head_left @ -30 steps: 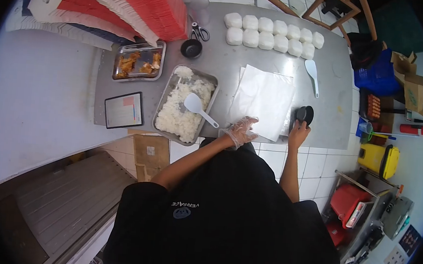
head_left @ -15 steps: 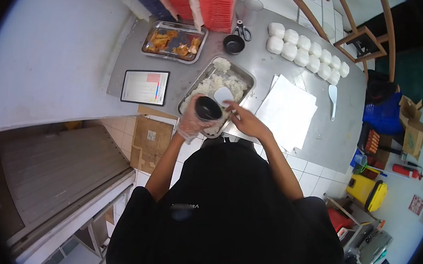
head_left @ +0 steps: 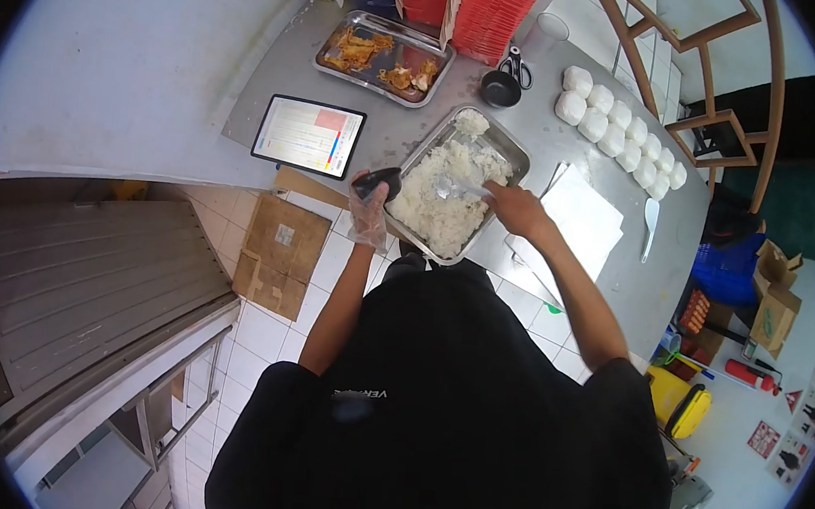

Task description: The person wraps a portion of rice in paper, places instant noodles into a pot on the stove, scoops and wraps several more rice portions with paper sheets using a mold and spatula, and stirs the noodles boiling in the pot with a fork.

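My left hand (head_left: 369, 211), in a clear plastic glove, grips a small black bowl (head_left: 380, 183) tilted at the left rim of a metal tray (head_left: 519, 158). White cooked rice (head_left: 435, 214) fills most of that tray. Bare fingers of my right hand (head_left: 518, 211) are closed round the handle of a rice paddle (head_left: 470, 189). Its pale blade is down in the rice and looks partly blurred. What lies inside the bowl is hidden from this angle.
Behind stand a tray of orange-brown food (head_left: 385, 57), a second black bowl (head_left: 501, 90) and scissors (head_left: 517, 67). A tablet (head_left: 309, 137) lies left. To the right are white paper sheets (head_left: 577, 225), rows of white wrapped balls (head_left: 613, 140) and a white spoon (head_left: 650, 231).
My left hand has drawn the black bowl left, off the rice, and tipped it. My right hand has shifted right, and the paddle blade now sits in the rice. The whole view has shifted.
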